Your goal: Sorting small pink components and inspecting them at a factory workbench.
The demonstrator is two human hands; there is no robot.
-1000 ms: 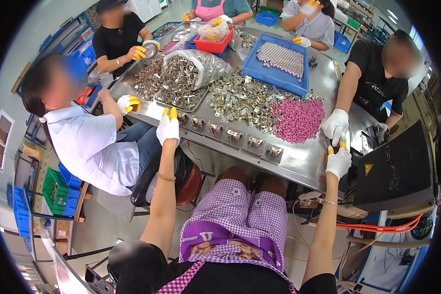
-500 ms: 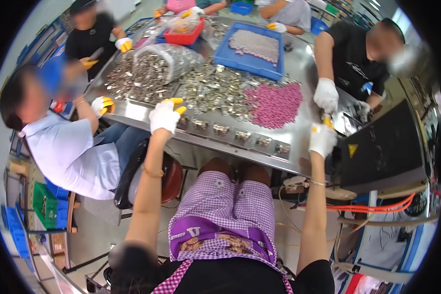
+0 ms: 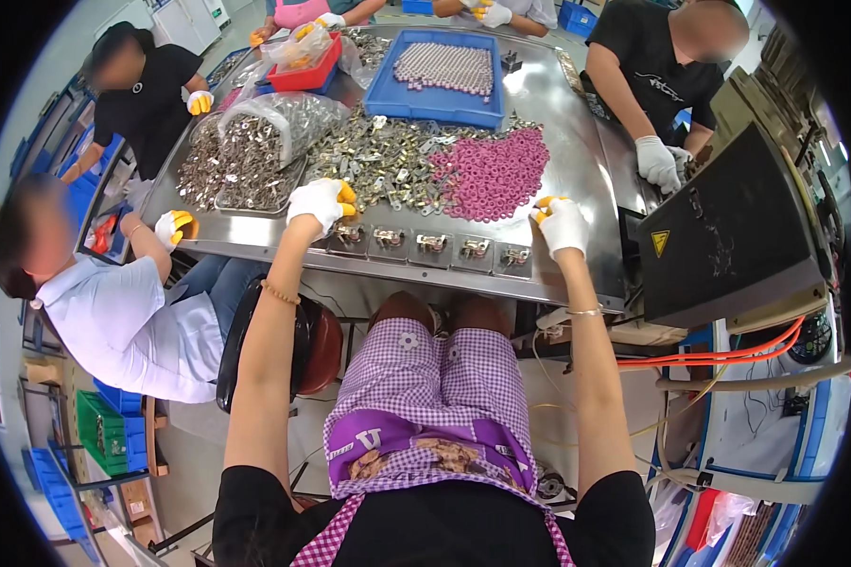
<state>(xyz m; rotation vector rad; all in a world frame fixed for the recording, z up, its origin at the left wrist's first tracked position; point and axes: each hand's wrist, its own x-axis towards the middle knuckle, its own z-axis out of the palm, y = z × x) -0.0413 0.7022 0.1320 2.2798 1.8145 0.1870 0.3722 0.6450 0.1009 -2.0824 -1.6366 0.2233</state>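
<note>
My left hand [image 3: 320, 203], in a white glove with yellow fingertips, is at the near edge of a heap of small metal parts [image 3: 373, 165]. Its fingers are curled inward; anything in them is hidden. In front of it runs a row of square metal fixtures [image 3: 432, 244], each with a small metal assembly on it. My right hand [image 3: 562, 227], gloved alike, hovers over the table just right of the fixtures, near a pile of pink rings [image 3: 494, 172]. Its fingers and thumb are drawn together, and I cannot make out what they hold.
A blue tray [image 3: 482, 113] of pale cylindrical pieces stands behind the rings. Left of it lie a spilled bag of metal parts [image 3: 236, 156] and a red bin [image 3: 303, 74]. A black box [image 3: 728, 236] stands at right. Co-workers sit around the metal table [image 3: 591, 217].
My right hand has come left, away from the co-worker's gloved hand at the right, to beside the fixtures. My left hand's fingers have curled in. The whole view has shifted.
</note>
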